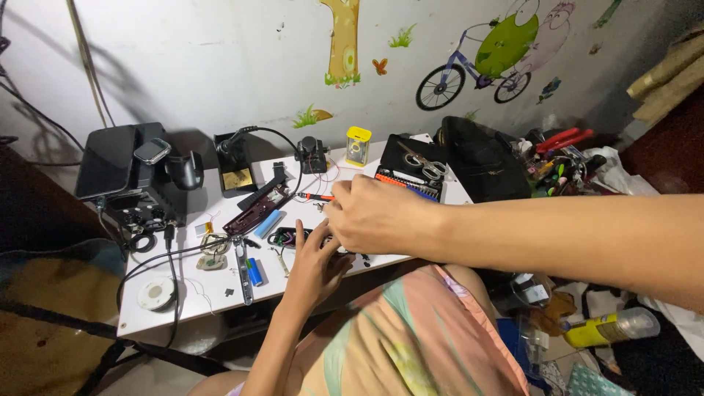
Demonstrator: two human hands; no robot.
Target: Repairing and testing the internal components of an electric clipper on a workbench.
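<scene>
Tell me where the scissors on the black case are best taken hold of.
Grip the scissors at the finger loops, which point right, toward the black bag. Probably come from above: they lie flat on the black case, blades pointing left, with nothing on top of them.

Bare arms, sleeveless; pastel peach, green and yellow patterned garment (pixel 411 345).

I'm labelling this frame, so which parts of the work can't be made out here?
- What the right hand touches: its own fingers cover it, head view.
- The small dark part under the left hand: both hands hide most of it.
- The table's right end: hidden by the right forearm.
</scene>
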